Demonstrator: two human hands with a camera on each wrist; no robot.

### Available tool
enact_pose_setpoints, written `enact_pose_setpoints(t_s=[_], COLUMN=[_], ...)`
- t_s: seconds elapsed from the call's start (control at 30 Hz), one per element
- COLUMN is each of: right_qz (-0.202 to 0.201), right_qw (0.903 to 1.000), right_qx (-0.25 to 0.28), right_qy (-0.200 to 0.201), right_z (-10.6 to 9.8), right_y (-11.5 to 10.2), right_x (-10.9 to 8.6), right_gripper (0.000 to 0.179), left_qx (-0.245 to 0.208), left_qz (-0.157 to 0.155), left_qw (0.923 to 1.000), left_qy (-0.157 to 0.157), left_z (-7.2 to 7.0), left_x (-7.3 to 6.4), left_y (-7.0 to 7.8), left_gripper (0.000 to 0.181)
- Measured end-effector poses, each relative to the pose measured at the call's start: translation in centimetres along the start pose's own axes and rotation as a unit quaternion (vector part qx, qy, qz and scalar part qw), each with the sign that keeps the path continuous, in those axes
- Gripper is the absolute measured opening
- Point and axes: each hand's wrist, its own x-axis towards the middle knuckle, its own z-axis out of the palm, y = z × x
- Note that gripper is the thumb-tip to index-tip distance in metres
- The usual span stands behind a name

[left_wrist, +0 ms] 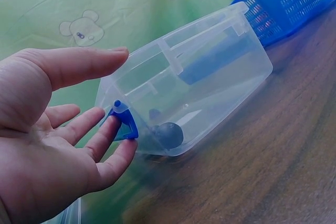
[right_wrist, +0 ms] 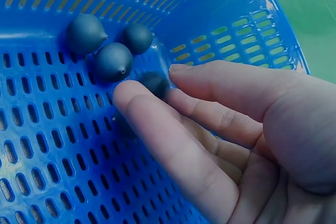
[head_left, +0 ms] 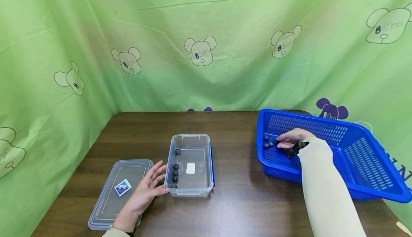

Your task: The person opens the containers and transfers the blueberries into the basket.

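Observation:
My right hand [head_left: 294, 138] is inside the blue basket [head_left: 325, 183], thumb and fingers spread apart around a small dark blue ball [right_wrist: 153, 82]. No grip on it shows. Several like balls, some with a pointed tip, lie by the fingertips, among them one ball [right_wrist: 86, 34] against the basket wall; another is partly hidden behind a finger. My left hand [head_left: 149, 187] has its fingers loosely extended at the left side of a clear plastic box [head_left: 201, 158]. Its fingertips touch the box's blue latch [left_wrist: 125, 120]. Several dark balls [head_left: 175, 172] line the box's left side.
A clear lid [head_left: 109, 208] with a blue and white label lies on the brown table [head_left: 238, 208], left of the box and partly under the left forearm. Bare tabletop separates box and basket. A green printed curtain [head_left: 231, 83] hangs behind.

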Motion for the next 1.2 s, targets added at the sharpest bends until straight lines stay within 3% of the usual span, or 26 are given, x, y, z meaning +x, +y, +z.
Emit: enact_pose_setpoints(t_s=[0.33,0.7,0.97,1.2], right_qz=[-0.004,-0.141,-0.171,-0.189], right_qw=[1.0,0.9894,0.9843,0.9803], right_qx=[0.002,-0.005,0.0,-0.01], right_qy=[-0.008,-0.036,-0.046,-0.055], right_z=[-0.1,1.5,2.9,4.0], right_y=[-0.6,-3.1,-3.8,-4.4], right_x=[0.0,-1.6,-2.2,-2.3], right_gripper=[0.024,0.027,0.02,0.028], left_qx=[0.001,0.001,0.002,0.004], left_qz=[0.003,0.006,0.004,-0.004], left_qw=[1.0,1.0,1.0,1.0], left_qy=[0.0,-0.004,-0.002,0.003], left_z=[0.0,0.0,0.1,0.0], left_x=[0.0,0.0,0.1,0.1], left_y=[0.0,-0.2,-0.1,0.0], left_gripper=[0.098,0.098,0.098,0.098])
